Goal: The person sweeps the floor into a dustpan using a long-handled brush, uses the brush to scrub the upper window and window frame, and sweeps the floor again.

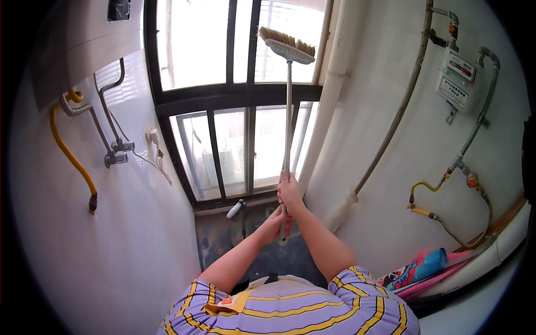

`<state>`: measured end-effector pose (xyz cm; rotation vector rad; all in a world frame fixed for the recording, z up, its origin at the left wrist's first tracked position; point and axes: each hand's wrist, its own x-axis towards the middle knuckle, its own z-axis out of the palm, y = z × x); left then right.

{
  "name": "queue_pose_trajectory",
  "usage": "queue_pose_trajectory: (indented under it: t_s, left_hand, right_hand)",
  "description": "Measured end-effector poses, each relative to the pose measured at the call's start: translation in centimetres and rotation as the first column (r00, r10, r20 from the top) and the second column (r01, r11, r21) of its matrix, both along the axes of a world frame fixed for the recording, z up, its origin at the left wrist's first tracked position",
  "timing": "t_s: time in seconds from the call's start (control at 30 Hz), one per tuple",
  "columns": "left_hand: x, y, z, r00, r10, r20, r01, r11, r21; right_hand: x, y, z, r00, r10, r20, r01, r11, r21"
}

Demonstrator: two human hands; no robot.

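Observation:
A broom (pixel 288 100) is held upside down in front of me, its pale handle nearly upright. Its grey head (pixel 290 51) and brown bristles (pixel 286 38) are up against the upper window. My right hand (pixel 290 190) wraps around the handle partway down. Just below it, my left hand (pixel 274 224) is closed on the same handle, near its lower end. The handle's tip pokes out beneath the left hand.
Black-framed windows (pixel 240 92) fill the far wall. On the left hang a water heater (pixel 89 39), a yellow hose (pixel 70 145) and valves (pixel 118 155). A gas meter (pixel 456 78) and pipes line the right wall. Colourful bags (pixel 419 273) lie at lower right.

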<state>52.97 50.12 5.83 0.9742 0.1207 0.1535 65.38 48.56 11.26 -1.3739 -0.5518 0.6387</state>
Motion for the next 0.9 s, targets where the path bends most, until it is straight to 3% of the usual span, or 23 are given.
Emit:
queue_pose_trajectory:
  t_s: [0.07,0.1,0.13,0.2,0.23,0.3,0.5,0.73,0.9]
  left_hand:
    - [1.3,-0.9,-0.3,0.991,0.11,-0.074,-0.095,0.979,0.178]
    - [3.0,-0.7,-3.1,0.988,0.145,-0.061,-0.111,0.918,0.38]
    - [4.1,-1.3,-4.8,0.971,0.23,-0.06,-0.203,0.933,0.298]
    - [7.0,-1.7,-5.7,0.878,0.428,-0.213,-0.342,0.874,0.344]
    - [8.3,-1.5,-5.8,0.851,0.502,-0.155,-0.406,0.816,0.411]
    - [11.3,-0.7,-5.9,0.78,0.625,-0.019,-0.525,0.671,0.523]
    - [20.4,4.1,-8.3,0.674,0.724,0.144,-0.598,0.42,0.683]
    - [28.2,10.8,-8.2,0.691,0.722,0.023,-0.518,0.473,0.712]
    - [29.2,12.2,-9.0,0.651,0.754,0.091,-0.515,0.35,0.782]
  right_hand:
    - [2.9,1.7,-2.5,0.968,-0.132,0.215,0.136,0.991,-0.007]
    - [4.6,2.4,-3.4,0.924,-0.174,0.341,0.2,0.979,-0.042]
    - [5.3,3.0,-3.7,0.874,-0.217,0.435,0.259,0.965,-0.04]
    - [6.5,4.3,-3.9,0.742,-0.283,0.608,0.37,0.929,-0.018]
    - [7.6,4.8,-3.7,0.8,-0.246,0.548,0.326,0.944,-0.053]
    - [9.9,6.2,-3.4,0.78,-0.253,0.573,0.334,0.942,-0.039]
    - [17.4,10.4,-4.3,0.765,-0.276,0.581,0.345,0.938,-0.009]
    - [25.8,15.8,-3.5,0.73,-0.272,0.627,0.336,0.942,0.017]
    - [25.6,15.7,-2.6,0.783,-0.243,0.573,0.259,0.964,0.055]
